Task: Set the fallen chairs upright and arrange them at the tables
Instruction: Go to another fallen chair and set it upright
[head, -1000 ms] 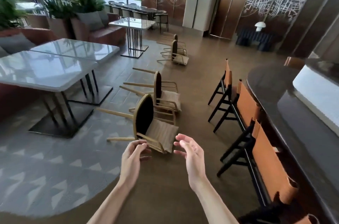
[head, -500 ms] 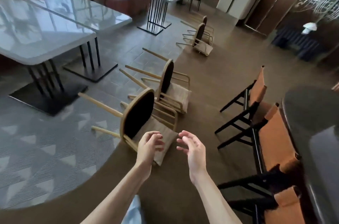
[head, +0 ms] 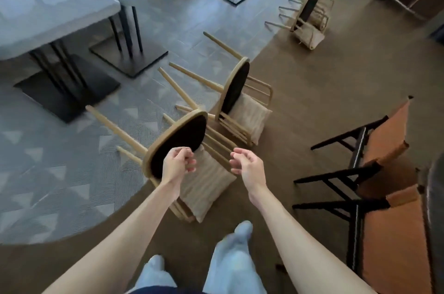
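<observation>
Both hands have come closer to the nearest fallen chair (head: 189, 161) since half a second ago, and the view has tipped further down, bringing pale trouser legs (head: 230, 267) into sight below the arms. Left hand (head: 176, 165) hovers over the chair's dark seat underside, fingers loosely curled, holding nothing; right hand (head: 248, 165) hangs just right of its cushion, likewise empty. Beyond the hands lies a second fallen chair (head: 236, 99), farther off two more (head: 310, 14). Brown floor (head: 312, 82) runs under the hands; left of them spreads a grey patterned carpet (head: 48, 173) bearing white-topped tables (head: 48, 17). Right of the hands stand orange-backed chairs (head: 389, 139).
</observation>
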Available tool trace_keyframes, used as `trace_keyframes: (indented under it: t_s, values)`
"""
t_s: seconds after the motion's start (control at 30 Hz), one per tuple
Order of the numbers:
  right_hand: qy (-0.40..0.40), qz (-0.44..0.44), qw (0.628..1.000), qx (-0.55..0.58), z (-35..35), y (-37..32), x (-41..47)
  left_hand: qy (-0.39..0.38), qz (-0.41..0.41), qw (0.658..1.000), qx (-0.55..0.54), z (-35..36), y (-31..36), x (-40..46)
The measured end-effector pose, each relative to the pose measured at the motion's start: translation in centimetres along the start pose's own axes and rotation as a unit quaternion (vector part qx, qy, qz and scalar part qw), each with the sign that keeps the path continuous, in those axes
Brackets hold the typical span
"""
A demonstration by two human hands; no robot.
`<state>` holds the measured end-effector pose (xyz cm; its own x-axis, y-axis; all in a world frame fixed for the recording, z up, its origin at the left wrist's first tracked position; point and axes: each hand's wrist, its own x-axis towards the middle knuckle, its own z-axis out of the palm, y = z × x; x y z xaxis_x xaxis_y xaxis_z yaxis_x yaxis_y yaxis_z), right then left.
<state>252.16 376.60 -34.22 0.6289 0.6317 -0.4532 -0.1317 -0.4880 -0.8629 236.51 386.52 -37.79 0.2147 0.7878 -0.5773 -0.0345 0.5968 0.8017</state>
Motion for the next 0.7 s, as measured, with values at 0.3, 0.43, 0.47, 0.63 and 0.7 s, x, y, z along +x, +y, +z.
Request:
trace_keyframes:
  t_s: [0.3, 0.43, 0.47, 0.63, 0.7]
  values:
    - [-0.235, 0.008, 0.957, -0.171, -1.9, 2.0, 19.2, 0.217, -0.009, 0.974, -0.064, 6.0, -5.2, 9.5]
    - [-0.259, 0.035, 0.932, -0.251, -5.1, 3.3, 24.6, 0.284, -0.08, 0.949, -0.115, 9.0, -9.9, 9.9]
    - [-0.264, 0.043, 0.929, -0.255, -5.5, 3.9, 25.9, 0.298, -0.096, 0.941, -0.127, 9.6, -11.3, 9.9]
    - [-0.25, 0.097, 0.931, -0.248, -5.0, 9.8, 31.5, 0.344, -0.159, 0.899, -0.218, 11.4, -19.1, 12.3]
    - [-0.211, 0.156, 0.945, -0.197, -4.1, 12.5, 32.8, 0.346, -0.178, 0.887, -0.248, 11.9, -21.4, 13.4]
